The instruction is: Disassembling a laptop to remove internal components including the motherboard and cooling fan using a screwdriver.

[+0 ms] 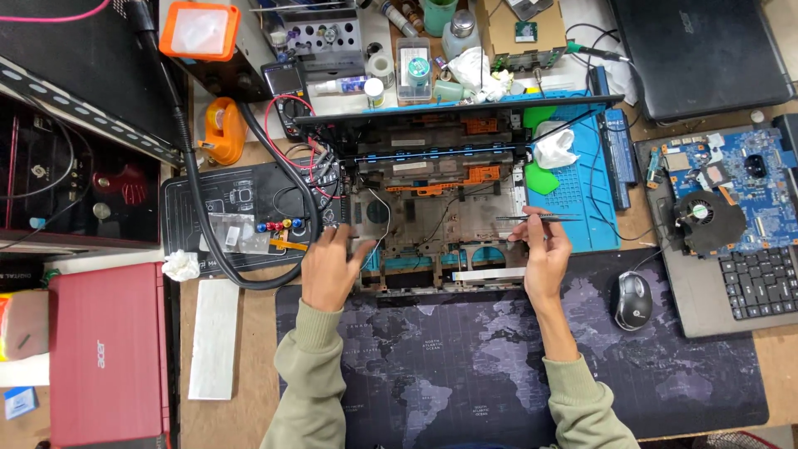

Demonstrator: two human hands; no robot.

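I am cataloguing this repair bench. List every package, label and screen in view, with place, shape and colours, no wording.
Small meter screen: top centre-left, dark rectangle.
White label on clear plastic box: top centre, rectangular, teal disc.
Brown cardboard box: top, right of centre, open.
Closed red laptop: lower left, pale logo.
Closed black laptop: top right.

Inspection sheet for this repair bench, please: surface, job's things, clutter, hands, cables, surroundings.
Surface: dark map-print desk mat on a wooden bench, blue work mat behind.
Job's things: opened laptop shell with bare innards; tweezers.
Clutter: bottles, tape roll, crumpled tissue, mouse.
Hands: left hand rests on the shell's left edge; right hand pinches the tweezers.
Cables: thick black hose loops at left; red and black leads.
Surroundings: red laptop left, bare circuit board with fan right, closed black laptop.
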